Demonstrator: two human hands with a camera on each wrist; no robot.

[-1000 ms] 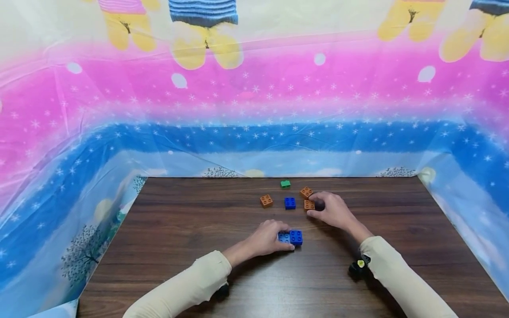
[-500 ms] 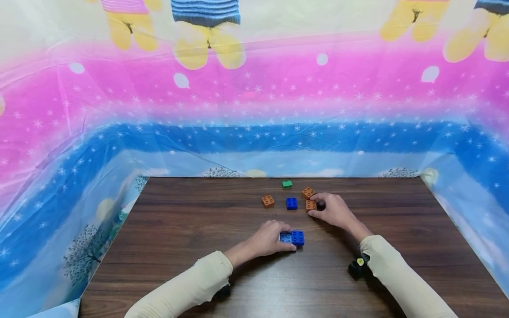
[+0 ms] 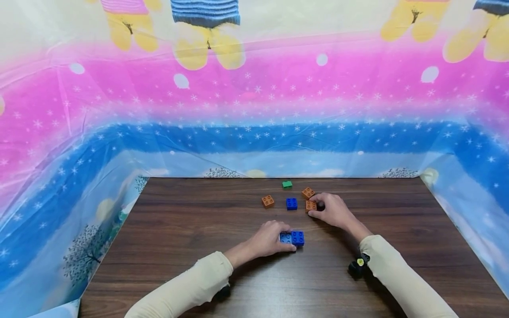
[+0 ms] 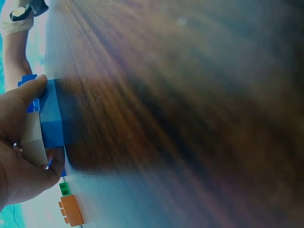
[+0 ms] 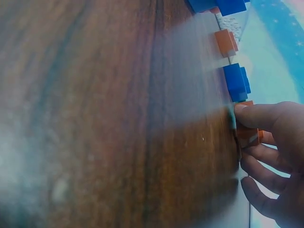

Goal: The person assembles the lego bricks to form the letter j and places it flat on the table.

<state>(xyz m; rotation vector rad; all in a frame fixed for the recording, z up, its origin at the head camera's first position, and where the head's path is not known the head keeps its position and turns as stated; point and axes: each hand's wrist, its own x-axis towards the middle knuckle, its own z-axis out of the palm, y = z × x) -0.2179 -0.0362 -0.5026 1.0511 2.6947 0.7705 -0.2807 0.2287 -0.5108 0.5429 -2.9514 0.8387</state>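
Observation:
In the head view my left hand (image 3: 267, 238) grips a small block of joined toy building bricks, thumb on the near side and fingers on the far side. A light blue brick (image 3: 285, 238) sits in the grip, and a dark blue brick (image 3: 298, 238) adjoins it on the right. The left wrist view also shows a white brick (image 4: 33, 137) against the blue, partly behind the fingers. Farther back, my right hand (image 3: 332, 209) pinches an orange brick (image 3: 310, 206) between thumb and fingers, close over the table. Its right side is hidden by the hand.
Beside the right hand's brick lies another orange brick (image 3: 308, 192). A blue brick (image 3: 292, 203), a third orange brick (image 3: 268, 201) and a green brick (image 3: 287, 184) are spread to its left. The wooden table (image 3: 191, 207) ends at a patterned cloth backdrop (image 3: 254, 137).
Both hands keep their hold and their places on the bricks. The whole head view has shifted slightly since one second ago; the bricks have not moved relative to one another.

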